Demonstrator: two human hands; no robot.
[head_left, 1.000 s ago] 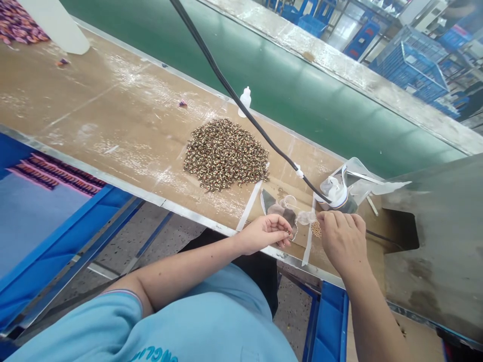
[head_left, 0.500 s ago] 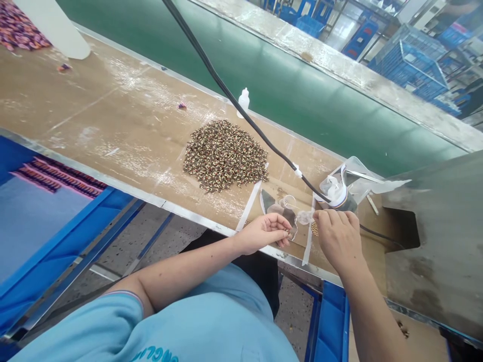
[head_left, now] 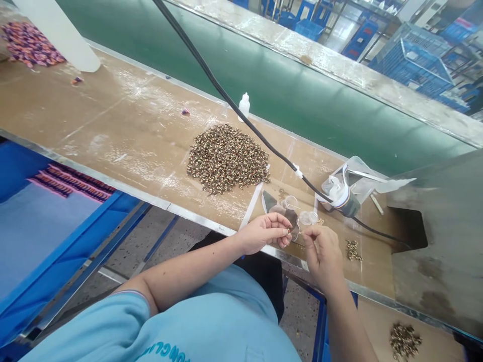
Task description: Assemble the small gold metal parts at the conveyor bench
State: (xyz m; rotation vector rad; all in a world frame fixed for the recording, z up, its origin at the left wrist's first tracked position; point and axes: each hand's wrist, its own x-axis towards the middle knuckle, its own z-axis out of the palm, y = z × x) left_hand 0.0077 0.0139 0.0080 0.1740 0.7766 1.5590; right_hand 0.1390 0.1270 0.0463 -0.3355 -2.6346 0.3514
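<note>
My left hand [head_left: 268,232] is over the table's front edge, its thumb and fingers pinched on a small gold-and-brown piece [head_left: 289,231]. Close by on the right, my right hand [head_left: 325,254] has its thumb and forefinger pressed together. Whatever lies in that pinch is too small to name. Just beyond both hands lie clear round dishes [head_left: 308,217] and a dark, crumpled-looking sheet [head_left: 291,217]. Small gold-coloured bits [head_left: 320,221] show beside the dishes. A large heap of small curved brown-and-gold pieces [head_left: 228,158] rests further left.
A black cable [head_left: 226,93] crosses above the table. Behind the heap stands a white squeeze bottle [head_left: 244,105]. A container with white bags [head_left: 341,193] sits beside a metal housing [head_left: 437,241]. More pieces lie in a small group [head_left: 352,250] and a lower pile [head_left: 405,342].
My right hand has moved left and toward me, away from the gold bits and closer to my left hand. It uncovers a small group of pieces. My left hand keeps its pinch.
</note>
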